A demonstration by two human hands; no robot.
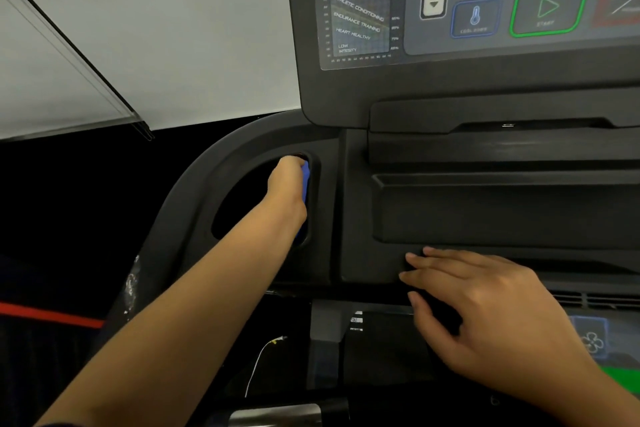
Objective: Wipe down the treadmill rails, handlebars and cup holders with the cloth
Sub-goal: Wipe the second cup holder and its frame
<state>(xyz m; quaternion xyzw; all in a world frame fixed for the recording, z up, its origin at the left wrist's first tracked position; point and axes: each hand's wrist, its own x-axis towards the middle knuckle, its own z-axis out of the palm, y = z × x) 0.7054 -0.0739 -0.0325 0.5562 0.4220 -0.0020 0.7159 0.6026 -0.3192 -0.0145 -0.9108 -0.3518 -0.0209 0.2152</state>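
My left hand [285, 177] reaches down into the treadmill's left cup holder [239, 198], a dark oval recess in the black console. It grips a blue cloth [305, 184], held against the holder's right inner wall; only a blue strip shows beside the hand and wrist. My right hand [485, 308] lies flat with straight, spread fingers on the console's lower front edge [374, 274], holding nothing. The curved black handlebar frame [187, 191] wraps around the cup holder's left side.
The control panel [485, 3] with incline buttons, a green start key and a heart rate chart stands above. A long shallow tray [502, 208] runs across the console's middle. A white cable [258, 364] hangs below. A white wall lies to the left.
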